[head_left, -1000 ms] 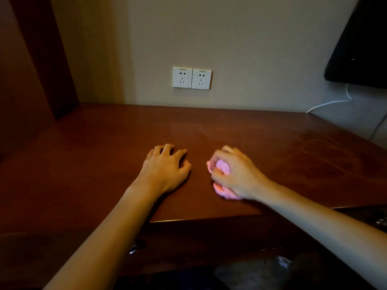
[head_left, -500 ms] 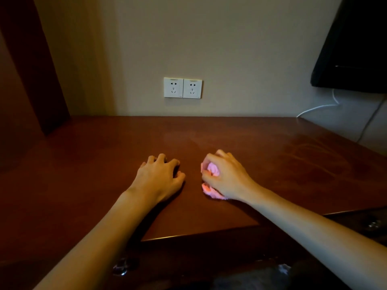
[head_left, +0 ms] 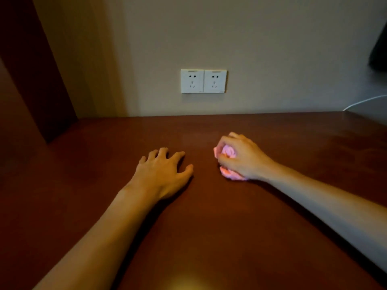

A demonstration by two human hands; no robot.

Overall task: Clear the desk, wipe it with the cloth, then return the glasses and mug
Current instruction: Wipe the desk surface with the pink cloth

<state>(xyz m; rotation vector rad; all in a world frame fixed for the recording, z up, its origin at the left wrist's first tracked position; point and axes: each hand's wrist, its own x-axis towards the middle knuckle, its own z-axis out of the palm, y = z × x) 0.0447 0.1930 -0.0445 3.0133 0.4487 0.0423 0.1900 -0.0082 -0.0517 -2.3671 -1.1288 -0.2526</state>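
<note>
Head view: right hand (head_left: pixel 244 158) clenched round the pink cloth (head_left: pixel 228 152), bunched against the desk (head_left: pixel 209 227) mid-surface, likely for wiping pressure. Left hand (head_left: pixel 162 174) relaxed, fingertips resting on desk, probably bracing. Glasses, mug not visible.

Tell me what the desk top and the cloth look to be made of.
Desk: looks like reddish-brown wood or veneer with a glossy varnish, going by the soft sheen and faint grain-like streaks. Cloth: pink, soft fabric, bunched into folds in the right hand; the weave is too dim to tell.
</note>
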